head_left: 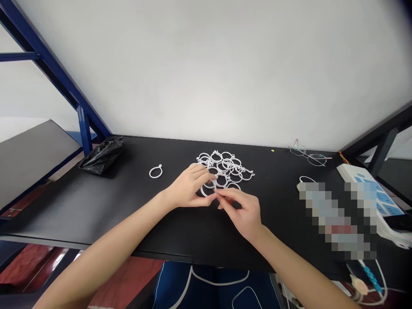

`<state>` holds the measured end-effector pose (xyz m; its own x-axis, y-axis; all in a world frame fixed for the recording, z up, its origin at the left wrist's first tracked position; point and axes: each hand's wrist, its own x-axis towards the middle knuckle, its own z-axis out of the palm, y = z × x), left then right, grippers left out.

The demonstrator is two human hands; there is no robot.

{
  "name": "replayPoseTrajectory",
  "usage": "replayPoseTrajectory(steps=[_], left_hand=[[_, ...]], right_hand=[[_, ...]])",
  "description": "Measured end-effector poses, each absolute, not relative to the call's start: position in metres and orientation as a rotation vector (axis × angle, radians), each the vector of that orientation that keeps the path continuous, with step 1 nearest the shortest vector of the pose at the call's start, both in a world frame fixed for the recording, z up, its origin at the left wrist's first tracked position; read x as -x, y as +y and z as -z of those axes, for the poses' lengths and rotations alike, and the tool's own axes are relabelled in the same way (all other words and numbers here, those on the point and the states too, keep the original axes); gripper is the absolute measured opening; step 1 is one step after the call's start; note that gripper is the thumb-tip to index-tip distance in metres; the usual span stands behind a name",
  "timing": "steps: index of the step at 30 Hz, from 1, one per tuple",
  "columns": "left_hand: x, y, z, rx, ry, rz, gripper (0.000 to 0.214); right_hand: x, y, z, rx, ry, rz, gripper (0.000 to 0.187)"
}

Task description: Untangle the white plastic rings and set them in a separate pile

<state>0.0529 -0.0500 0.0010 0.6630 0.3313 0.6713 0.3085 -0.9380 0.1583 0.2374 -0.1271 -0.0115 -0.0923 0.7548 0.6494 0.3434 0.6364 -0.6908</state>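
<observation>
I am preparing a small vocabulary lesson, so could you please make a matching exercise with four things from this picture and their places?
Things
1. eyeglasses
2. pile of white rings
3. black plastic bag
4. single white ring

Places
A. beside the blue frame, at the left of the picture
B. alone on the table, with the bag on one side and the pile on the other
C. near the wall, toward the right of the picture
D. partly hidden behind the left hand

Right pairs: 1-C, 2-D, 3-A, 4-B
</observation>
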Motion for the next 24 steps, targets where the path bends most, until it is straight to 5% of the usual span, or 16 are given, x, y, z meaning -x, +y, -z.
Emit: replayPoseTrajectory(steps=[14, 24], left_hand=[[-0.058, -0.058, 0.001, -2.678, 0.576, -1.237, 0.021], [-0.067, -0.068, 0.002, -2.484, 0.535, -1.489, 0.045]], right_hand=[[-0.24, -0.126, 0.014, 0.899, -1.708, -0.347, 0.011], [-0.237, -0.13, 0.013, 0.858, -1.727, -0.254, 0.013]])
